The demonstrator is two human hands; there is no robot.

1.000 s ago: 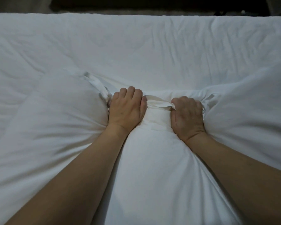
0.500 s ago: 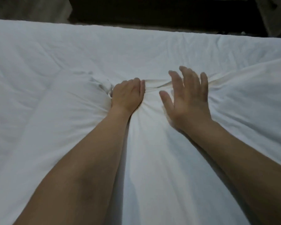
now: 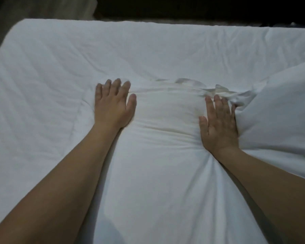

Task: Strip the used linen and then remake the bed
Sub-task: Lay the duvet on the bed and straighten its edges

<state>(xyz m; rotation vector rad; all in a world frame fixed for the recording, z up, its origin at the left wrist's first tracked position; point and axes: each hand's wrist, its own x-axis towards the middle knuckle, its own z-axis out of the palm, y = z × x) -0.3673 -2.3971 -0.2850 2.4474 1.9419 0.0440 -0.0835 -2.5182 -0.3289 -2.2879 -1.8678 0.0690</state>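
A white padded duvet (image 3: 162, 155) lies bunched across the near part of the bed, its rumpled far edge (image 3: 218, 91) running between my hands. My left hand (image 3: 114, 106) rests flat on it, palm down, fingers spread at the edge's left end. My right hand (image 3: 218, 124) also lies flat with fingers apart, pressing the fabric just short of the crumpled fold. Neither hand holds anything. Under the duvet, a white sheet (image 3: 113, 50) covers the mattress up to its far edge.
Beyond the bed's far edge (image 3: 148, 23) the floor is dark. The bed's far left corner (image 3: 19, 23) is rounded. At the right, a puffed part of the duvet (image 3: 285, 110) rises higher than the rest.
One second ago both hands were fists gripping the duvet's edge close together. The right opened first, then the left; both now lie flat and wider apart on the fabric.
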